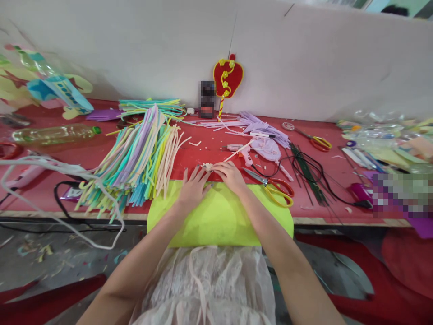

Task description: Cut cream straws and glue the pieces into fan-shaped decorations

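Note:
Between my hands, on the red tabletop, lies a small coiled cream pipe cleaner (207, 166). A straight cream length runs from near it up to the right, past my right fingers. My left hand (195, 186) rests with its fingers stretched and spread, the fingertips at the coil's near edge. Fingers of my right hand (230, 175) are pressed together on the coil's right side, partly hiding it. A lime-green sheet (216, 216) lies beneath both wrists and hangs over the table's edge. Scissors with red and yellow handles (275, 189) lie just right of my right hand.
A thick bundle of pastel pipe cleaners (135, 158) lies left. Behind my hands are a pink glue gun (245, 153) and lilac pipe cleaners (257, 124). A red fan-shaped ornament (228, 79) stands against the wall. A white cable (111, 243) loops over the front edge.

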`<state>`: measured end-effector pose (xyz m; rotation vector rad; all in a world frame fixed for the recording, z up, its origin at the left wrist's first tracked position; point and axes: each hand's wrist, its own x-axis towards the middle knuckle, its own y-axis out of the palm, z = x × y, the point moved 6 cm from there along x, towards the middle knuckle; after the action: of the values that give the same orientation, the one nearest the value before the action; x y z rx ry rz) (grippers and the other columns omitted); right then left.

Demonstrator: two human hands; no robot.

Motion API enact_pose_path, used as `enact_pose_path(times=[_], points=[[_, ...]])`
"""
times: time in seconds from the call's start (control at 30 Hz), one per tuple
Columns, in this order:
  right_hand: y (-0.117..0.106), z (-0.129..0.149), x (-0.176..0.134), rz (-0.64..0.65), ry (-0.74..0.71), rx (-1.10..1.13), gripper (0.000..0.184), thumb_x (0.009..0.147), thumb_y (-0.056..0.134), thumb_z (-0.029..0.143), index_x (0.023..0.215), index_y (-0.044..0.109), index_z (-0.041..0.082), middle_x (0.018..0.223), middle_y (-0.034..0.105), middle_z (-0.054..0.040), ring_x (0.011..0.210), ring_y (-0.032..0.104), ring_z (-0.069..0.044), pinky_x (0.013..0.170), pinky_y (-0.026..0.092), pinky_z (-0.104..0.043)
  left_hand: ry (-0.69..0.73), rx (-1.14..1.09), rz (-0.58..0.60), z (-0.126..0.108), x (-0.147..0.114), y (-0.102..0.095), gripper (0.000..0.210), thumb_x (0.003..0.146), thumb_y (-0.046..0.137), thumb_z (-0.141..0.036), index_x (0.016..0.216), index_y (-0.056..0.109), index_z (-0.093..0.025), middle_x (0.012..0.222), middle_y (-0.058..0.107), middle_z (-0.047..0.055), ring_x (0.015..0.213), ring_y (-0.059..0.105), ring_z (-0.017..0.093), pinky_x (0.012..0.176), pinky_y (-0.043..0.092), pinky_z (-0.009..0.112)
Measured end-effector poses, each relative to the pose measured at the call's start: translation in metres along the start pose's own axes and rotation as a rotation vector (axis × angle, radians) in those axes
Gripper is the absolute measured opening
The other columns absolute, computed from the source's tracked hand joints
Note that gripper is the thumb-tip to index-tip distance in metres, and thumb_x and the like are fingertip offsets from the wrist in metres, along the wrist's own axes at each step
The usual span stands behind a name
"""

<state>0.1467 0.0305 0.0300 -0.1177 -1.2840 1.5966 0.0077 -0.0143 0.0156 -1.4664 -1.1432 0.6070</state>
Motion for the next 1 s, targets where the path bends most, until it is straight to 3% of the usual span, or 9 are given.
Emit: enact_pose_path(times=[0.37, 0.7, 1.0], points=[[0.0019, 0.0025, -0.0019, 0.002, -0.008, -0.045, 0.030, 0.091, 0.045, 0.023, 0.116, 0.062, 0.029, 0.111, 0.062, -0.0030, 0.099, 0.052, -0.019, 0.092, 0.044, -0.038, 0.003, 0.030, 0.020, -0.0015, -0.0003, 0.0019, 0.048, 0.093, 0.029, -0.039, 0.138, 0.037, -0.024, 0.148, 0.032, 0.004, 0.139, 0.020, 0.026, 0.114, 0.005, 0.054], [0.0044, -0.0019, -0.0023, 0.009, 0.019, -0.054, 0.030, 0.090, 0.046, 0.021, 0.113, 0.063, 0.029, 0.110, 0.062, -0.0025, 0.098, 0.051, -0.020, 0.092, 0.045, -0.038, 0.020, 0.096, 0.014, -0.0035, 0.0005, -0.0007, 0.044, 0.093, 0.032, -0.038, 0.135, 0.041, -0.029, 0.145, 0.037, 0.002, 0.137, 0.024, 0.025, 0.113, 0.009, 0.054], [0.0046, 0.0023, 0.0000, 0.004, -0.017, 0.001, 0.029, 0.090, 0.046, 0.020, 0.112, 0.064, 0.027, 0.111, 0.061, -0.0042, 0.100, 0.052, -0.019, 0.093, 0.045, -0.038, 0.063, 0.064, 0.005, -0.0043, 0.0006, 0.0023, 0.044, 0.094, 0.029, -0.036, 0.134, 0.041, -0.024, 0.146, 0.035, 0.006, 0.134, 0.032, 0.022, 0.114, 0.009, 0.052]])
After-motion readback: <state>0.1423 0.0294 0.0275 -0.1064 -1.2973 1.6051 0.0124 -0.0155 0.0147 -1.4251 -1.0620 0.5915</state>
